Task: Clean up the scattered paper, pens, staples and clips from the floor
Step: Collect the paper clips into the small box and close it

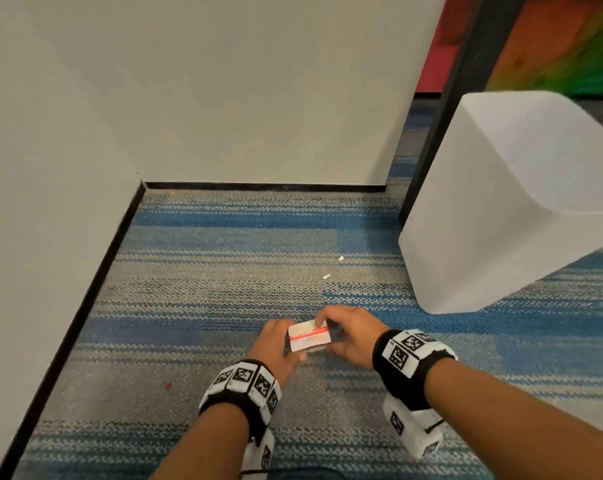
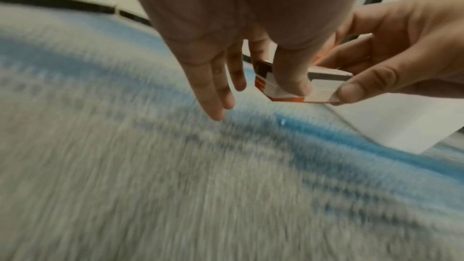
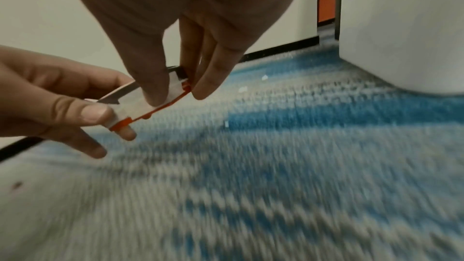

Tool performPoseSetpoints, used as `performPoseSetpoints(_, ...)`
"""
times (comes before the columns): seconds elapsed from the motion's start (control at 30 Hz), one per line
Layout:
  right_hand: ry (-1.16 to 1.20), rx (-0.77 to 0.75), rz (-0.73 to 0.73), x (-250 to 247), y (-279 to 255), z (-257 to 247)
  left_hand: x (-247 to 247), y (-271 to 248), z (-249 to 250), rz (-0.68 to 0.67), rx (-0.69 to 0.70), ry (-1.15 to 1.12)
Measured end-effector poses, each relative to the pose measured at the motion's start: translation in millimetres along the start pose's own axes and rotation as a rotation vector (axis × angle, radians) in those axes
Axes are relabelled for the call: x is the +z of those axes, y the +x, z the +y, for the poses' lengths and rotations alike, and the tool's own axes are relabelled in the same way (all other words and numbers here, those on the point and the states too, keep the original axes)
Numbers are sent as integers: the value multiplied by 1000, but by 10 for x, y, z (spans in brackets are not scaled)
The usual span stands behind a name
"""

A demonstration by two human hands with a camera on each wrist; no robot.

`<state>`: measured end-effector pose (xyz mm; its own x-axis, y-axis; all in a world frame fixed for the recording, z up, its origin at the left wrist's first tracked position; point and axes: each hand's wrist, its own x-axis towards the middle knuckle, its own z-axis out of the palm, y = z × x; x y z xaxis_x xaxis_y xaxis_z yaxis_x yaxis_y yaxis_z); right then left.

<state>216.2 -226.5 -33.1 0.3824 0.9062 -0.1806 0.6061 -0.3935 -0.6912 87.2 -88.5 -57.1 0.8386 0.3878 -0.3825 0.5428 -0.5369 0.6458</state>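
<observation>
A: Entry, hands. Your left hand (image 1: 278, 342) and right hand (image 1: 350, 336) are together, low over the carpet (image 1: 224, 299), both on one small staple box (image 1: 309, 336), white with a red-orange band.

B: Grip on each side?

A: In the left wrist view your left thumb (image 2: 291, 74) lies across the near face of the box (image 2: 296, 88) with fingers behind it; the little and ring fingers (image 2: 213, 94) point down, straight and free. Your right hand (image 2: 391, 55) pinches the other end, thumb at the lower corner. In the right wrist view your right thumb (image 3: 153, 78) and fingertips clamp the box (image 3: 150, 102) at its far end, and your left hand (image 3: 57, 102) pinches the near end.

B: Is the box resting on the floor?

A: No. Both wrist views show it lifted off the carpet, tilted. One end looks open, with a dark interior; contents cannot be told.

B: Anything left on the floor?

A: Two small white scraps (image 1: 333, 267) lie on the carpet beyond your hands, near each other, well apart from the box; too small to tell whether paper or staples. A small red speck (image 1: 168, 386) lies to your left, near the black skirting (image 1: 95, 289).

B: Surroundings?

A: White walls (image 1: 241, 98) meet in the corner ahead. A white bin (image 1: 501, 209) stands on the carpet at front right, beside a dark post (image 1: 442, 109). Both wrists carry black bands with printed marker tags (image 1: 248, 379).
</observation>
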Motion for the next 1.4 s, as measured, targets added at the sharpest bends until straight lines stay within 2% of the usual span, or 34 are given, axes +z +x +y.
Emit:
performPoseSetpoints(0.2,61,-25,218,-998,249,-640,-1167,173,925,190,253,-20)
performPoseSetpoints(0.37,79,-288,479,-2081,363,-1337,-2167,38,1927,343,451,110)
performPoseSetpoints(0.47,12,-364,599,-2830,241,-1691,-2612,-40,2576,449,557,146)
performPoseSetpoints(0.57,-115,-428,681,-3552,0,-1973,-2925,-101,3250,558,677,180)
performPoseSetpoints(0.67,-336,-447,834,-4193,-328,-2188,-3140,-210,3967,637,810,162)
performPoseSetpoints(0.83,-544,-396,1003,-5068,-920,-2385,-3220,-315,5057,713,976,77)
performPoseSetpoints(0.97,-542,-354,1127,-5656,-1056,-2405,-3236,-188,5771,793,998,-32)
performPoseSetpoints(1.1,-516,-317,1152,-6167,-872,-2337,-3316,88,6277,875,902,-22)
performPoseSetpoints(1.23,-522,-264,1124,-6371,-715,-2240,-3353,253,6435,895,777,2)
performPoseSetpoints(1.33,-521,-144,1048,-6423,-647,-2166,-3374,340,6454,906,820,53)
performPoseSetpoints(1.4,-517,-124,1042,-6449,-620,-2134,-3367,376,6456,929,835,60)
